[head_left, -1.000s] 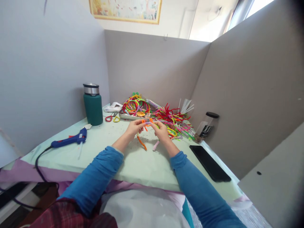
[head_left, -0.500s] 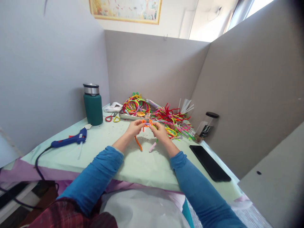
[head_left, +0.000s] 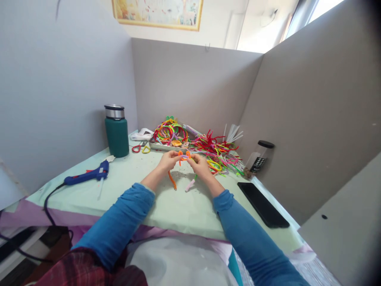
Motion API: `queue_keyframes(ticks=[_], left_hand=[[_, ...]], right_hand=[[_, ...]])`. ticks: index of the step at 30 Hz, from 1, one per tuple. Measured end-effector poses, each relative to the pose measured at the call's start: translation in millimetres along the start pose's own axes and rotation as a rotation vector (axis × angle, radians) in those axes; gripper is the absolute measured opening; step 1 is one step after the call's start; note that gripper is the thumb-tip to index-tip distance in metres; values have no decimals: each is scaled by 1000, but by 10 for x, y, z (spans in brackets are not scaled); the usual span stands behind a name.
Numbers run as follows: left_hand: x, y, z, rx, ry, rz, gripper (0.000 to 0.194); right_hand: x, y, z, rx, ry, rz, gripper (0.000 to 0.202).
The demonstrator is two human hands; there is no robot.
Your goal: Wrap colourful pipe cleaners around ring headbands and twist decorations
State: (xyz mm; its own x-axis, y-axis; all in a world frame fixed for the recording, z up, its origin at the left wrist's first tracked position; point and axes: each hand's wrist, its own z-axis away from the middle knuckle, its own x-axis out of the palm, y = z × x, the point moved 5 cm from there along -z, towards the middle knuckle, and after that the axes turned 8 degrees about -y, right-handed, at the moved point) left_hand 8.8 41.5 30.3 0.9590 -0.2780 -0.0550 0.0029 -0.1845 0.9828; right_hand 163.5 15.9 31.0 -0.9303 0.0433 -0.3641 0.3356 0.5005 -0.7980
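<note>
A piece of bent pipe cleaners (head_left: 185, 157) in orange and lilac, with two small orange loops on top, is held up between my hands over the table. My left hand (head_left: 169, 162) pinches its left side, and an orange end hangs below the fingers. On the other side, my right hand (head_left: 200, 165) pinches it with closed fingers; a green strand ending in pale pink dangles under that hand. The parts inside both grips are hidden by the fingers.
Behind my hands lie a tray (head_left: 160, 147) of coloured loops and a heap of pipe cleaners (head_left: 212, 143). Leftward are scissors (head_left: 145, 149), a green bottle (head_left: 116, 135) and a blue glue gun (head_left: 89, 175) with a cord. A black phone (head_left: 263, 204) and a clear jar (head_left: 260, 157) are rightward.
Both hands keep their pinch on the pipe cleaners. The hanging orange and pink ends have swung slightly to the left; the rest is unchanged.
</note>
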Motion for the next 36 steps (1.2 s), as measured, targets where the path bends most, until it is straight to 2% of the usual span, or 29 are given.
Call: queue_keyframes(ticks=[4,11,17,29,32,36], left_hand=[[15,25,28,6,-50,-3,33],[19,5,25,-6,-65,-9,35],[23,-16,14,4,-73,-91,45],[35,-50,5,32,-109,-112,41],[40,-38,12,25,-113,-98,40],[61,-12,35,20,-142,-108,39]], right_hand=[[1,10,-4,-16,3,-4,30],[-5,20,-7,-6,8,29,28],[10,69,-29,5,1,21,29],[15,21,-2,-32,3,121,27],[21,19,-5,-20,-8,61,28],[56,50,-10,77,-81,-123,35]])
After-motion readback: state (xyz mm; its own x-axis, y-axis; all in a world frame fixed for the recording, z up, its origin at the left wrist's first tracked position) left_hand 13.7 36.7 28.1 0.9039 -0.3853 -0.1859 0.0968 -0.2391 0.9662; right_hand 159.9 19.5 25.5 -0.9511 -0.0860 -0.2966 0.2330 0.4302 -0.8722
